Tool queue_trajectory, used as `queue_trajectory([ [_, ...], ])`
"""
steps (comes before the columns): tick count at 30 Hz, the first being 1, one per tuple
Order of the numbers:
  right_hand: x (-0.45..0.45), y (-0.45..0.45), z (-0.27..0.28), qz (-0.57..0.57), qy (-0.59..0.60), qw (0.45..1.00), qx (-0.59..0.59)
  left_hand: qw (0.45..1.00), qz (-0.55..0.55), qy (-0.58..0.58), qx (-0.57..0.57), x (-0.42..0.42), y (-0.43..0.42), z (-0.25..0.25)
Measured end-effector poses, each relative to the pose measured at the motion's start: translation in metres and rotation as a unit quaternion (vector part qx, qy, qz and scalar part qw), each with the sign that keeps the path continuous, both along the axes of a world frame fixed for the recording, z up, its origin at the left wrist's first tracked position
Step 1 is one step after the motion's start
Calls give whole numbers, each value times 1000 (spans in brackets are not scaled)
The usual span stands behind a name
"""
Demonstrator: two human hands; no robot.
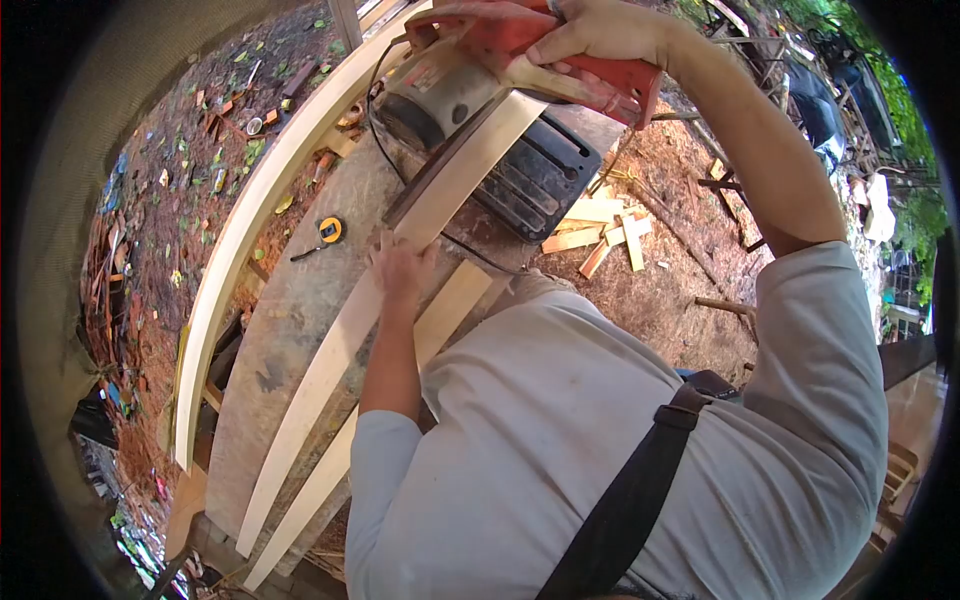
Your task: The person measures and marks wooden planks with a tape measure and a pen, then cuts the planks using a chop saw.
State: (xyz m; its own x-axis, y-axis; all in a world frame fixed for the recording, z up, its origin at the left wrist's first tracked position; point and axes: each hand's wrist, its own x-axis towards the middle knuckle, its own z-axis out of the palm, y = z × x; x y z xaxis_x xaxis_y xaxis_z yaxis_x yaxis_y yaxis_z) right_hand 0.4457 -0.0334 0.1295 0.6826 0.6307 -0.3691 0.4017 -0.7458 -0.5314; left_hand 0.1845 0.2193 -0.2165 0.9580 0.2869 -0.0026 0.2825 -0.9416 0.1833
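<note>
A red and grey power saw (490, 40) sits at the top of the view over a long pale board (325, 380). My right hand (600, 35) is wrapped round the red handle of the saw. Lower down, my left hand (402, 268) rests on the board beside a dark straight strip (445, 165), its fingers partly hidden. The board runs down to the lower left across a worn workbench (330, 190). A black slotted plastic piece (540, 175) lies right of the saw. Whether the blade touches the wood cannot be seen.
A yellow tape measure (330, 230) lies on the bench. Another long board (230, 260) stretches along its left edge, and further boards (450, 312) lie near my body. A dark cord (376, 130) hangs from the saw. Wood offcuts (605, 232) are piled on the ground.
</note>
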Motion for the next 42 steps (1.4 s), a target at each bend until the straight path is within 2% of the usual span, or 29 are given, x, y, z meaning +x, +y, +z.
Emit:
queue_trajectory([
  [3, -5, 0, 0, -8, -2, 1000, -21, 999, 6, 25, -31, 1, -3, 16],
  [9, -16, 4, 10, -32, -23, 995, -90, 999, 7, 11, -37, 0, -2, 12],
  [12, -5, -5, -5, -9, 10, 999, -29, 999, 8, 11, -33, 0, -2, 10],
  [18, -8, -10, -10, -1, -52, 998, -35, 999, 12, 9, -50, 0, -2, 8],
  [22, -20, -7, 6, -1, -62, 996, -64, 999, 16, 26, -44, 1, -1, 5],
  [25, -13, -10, -8, -18, -29, 996, -81, 998, 21, 40, -45, 1, -2, 9],
  [27, -15, -10, -8, -24, -1, 998, -55, 999, 13, 14, -46, 0, -1, 8],
  [31, -4, -10, -15, -20, 37, 999, -16, 998, 26, 32, -45, 2, -2, 13],
  [34, -4, 0, -2, 1, 3, 1000, -18, 999, 11, 10, -37, 2, 0, 3],
  [36, -8, 4, 4, -28, -2, 999, -22, 999, 18, -15, -37, 0, -1, -3],
  [40, -7, -1, 0, -23, 32, 999, -14, 998, 14, 34, -45, 2, -3, 15],
  [42, -9, -1, 5, 7, -3, 997, -72, 999, 12, 26, -45, 2, -3, 16],
])
